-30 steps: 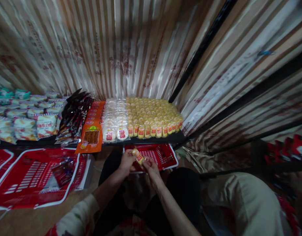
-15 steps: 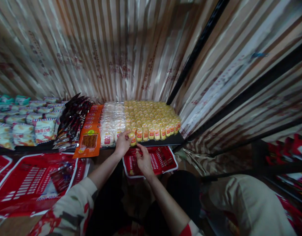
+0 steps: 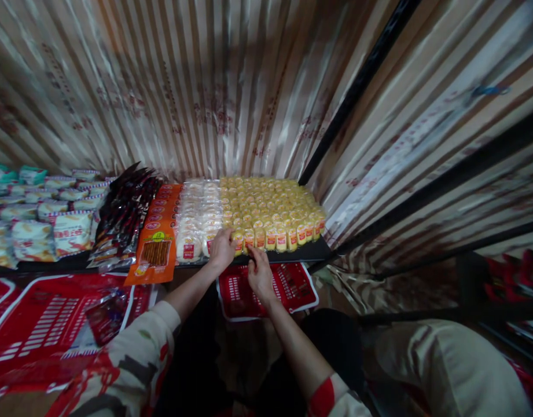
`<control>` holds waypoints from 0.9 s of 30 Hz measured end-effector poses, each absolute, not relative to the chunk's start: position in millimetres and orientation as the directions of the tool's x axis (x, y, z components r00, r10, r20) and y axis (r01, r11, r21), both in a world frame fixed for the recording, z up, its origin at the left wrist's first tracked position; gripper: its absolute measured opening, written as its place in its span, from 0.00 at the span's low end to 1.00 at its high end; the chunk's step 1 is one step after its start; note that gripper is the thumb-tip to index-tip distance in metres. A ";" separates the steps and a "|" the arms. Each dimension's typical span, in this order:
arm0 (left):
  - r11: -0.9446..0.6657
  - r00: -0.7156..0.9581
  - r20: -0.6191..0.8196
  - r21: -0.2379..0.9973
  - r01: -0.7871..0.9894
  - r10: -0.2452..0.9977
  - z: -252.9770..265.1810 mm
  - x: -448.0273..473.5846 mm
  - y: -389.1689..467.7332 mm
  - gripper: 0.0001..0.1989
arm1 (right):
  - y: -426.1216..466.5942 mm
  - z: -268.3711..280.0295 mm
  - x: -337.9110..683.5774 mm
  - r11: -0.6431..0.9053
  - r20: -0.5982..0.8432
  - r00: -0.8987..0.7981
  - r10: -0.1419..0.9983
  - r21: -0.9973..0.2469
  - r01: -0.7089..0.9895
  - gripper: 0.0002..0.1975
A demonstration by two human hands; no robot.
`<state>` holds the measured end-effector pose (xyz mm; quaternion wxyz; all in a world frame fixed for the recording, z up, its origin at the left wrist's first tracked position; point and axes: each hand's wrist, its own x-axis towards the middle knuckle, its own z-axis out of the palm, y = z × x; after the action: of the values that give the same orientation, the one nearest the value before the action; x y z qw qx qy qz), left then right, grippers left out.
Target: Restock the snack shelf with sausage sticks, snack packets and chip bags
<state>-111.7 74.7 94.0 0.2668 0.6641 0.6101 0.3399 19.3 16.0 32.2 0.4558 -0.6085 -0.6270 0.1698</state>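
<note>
Small yellow snack packets [image 3: 270, 238] with red labels stand in tight rows at the right end of the black shelf [image 3: 301, 252]. My left hand [image 3: 223, 250] is closed at the left end of the front row, its fingers curled against a yellow snack packet [image 3: 238, 242]; the fingertips are partly hidden. Just right of it, my right hand [image 3: 260, 275] is open, its index finger and thumb apart. Its fingertips reach the lower front of the row and grip nothing that I can see. White clear-wrapped packets [image 3: 189, 248] stand left of my left hand.
Left along the shelf are an orange snack bag [image 3: 155, 252], dark shiny packets [image 3: 122, 214] and white bread-like packs [image 3: 73, 231]. Red baskets [image 3: 292, 286] [image 3: 36, 324] sit below the shelf edge. A black post [image 3: 357, 87] slants at right; a person's light-trousered leg [image 3: 448, 359] is close by.
The yellow packet at my left hand now stands in line with the front row. My right hand has shifted slightly right along the row, and the view has moved a little.
</note>
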 end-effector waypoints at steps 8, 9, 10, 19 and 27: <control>-0.170 0.047 0.183 0.745 0.645 0.982 89.9 -110.8 68.5 0.18 | 12.8 31.2 21.3 0.201 0.350 0.096 0.932 -0.719 0.666 0.27; -0.186 0.047 0.204 0.747 0.638 0.978 88.5 -110.7 66.8 0.19 | 12.3 31.7 21.1 0.212 0.354 0.083 0.932 -0.714 0.667 0.27; -0.205 0.047 0.227 0.747 0.632 0.973 86.8 -110.5 64.5 0.21 | 12.0 32.1 20.9 0.224 0.359 0.068 0.931 -0.708 0.670 0.28; -0.297 0.048 0.356 0.689 0.661 0.933 61.8 -104.9 46.9 0.15 | 14.7 29.8 20.8 0.208 0.364 0.068 0.929 -0.666 0.716 0.29; -0.270 0.151 0.254 0.542 0.796 0.955 57.6 -102.3 51.2 0.05 | 17.2 25.3 23.7 0.235 0.381 0.045 0.924 -0.655 0.718 0.30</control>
<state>-102.3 51.2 57.6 0.1414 0.7453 0.5875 0.2816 23.7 17.2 25.3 0.3960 -0.6048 -0.6787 0.1298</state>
